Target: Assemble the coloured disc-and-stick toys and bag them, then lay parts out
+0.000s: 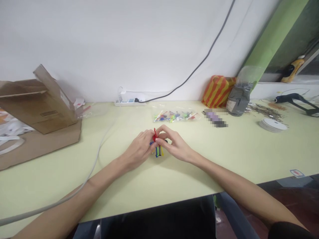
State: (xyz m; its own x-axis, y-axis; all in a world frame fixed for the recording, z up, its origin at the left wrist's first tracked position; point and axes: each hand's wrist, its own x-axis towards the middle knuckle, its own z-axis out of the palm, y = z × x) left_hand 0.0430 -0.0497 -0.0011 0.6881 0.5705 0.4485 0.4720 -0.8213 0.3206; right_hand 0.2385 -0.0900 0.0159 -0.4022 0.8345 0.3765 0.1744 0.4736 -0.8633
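Bundle of coloured plastic sticks [158,151], centre of frame, long axis running top to bottom, held between left hand [138,149] and right hand [175,146], both curled nearly shut around red top [155,134].

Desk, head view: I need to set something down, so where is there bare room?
The pale desk is free between the right hand and the white tape roll, and between the grey cable and the left hand. It is crowded along the back, around the bagged coloured parts and grey bag, and at the coloured pieces in the hands.
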